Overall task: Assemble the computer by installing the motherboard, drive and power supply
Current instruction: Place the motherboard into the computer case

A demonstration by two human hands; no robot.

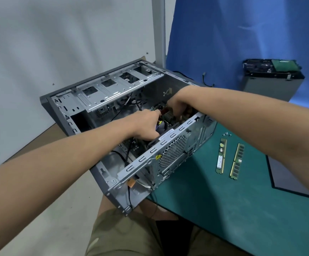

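A grey computer case (170, 154) lies open side up on the green mat, tilted toward me. Deep inside it sits the motherboard (168, 115), mostly hidden by my hands and the case's near wall. My left hand (146, 126) reaches in from the near left, its fingers curled down onto the board's near part. Over the board's far part, my right hand (175, 106) has its fingers curled down and gripping it. A grey power supply box (271, 85) stands at the back right, with a drive (283, 65) showing a green circuit board on top.
Two memory sticks (221, 156) (237, 160) lie on the mat (223, 209) to the right of the case, with a few screws (226, 134) above them. Black cables (128, 157) run through the case's near end. A dark panel (286, 178) lies at the right.
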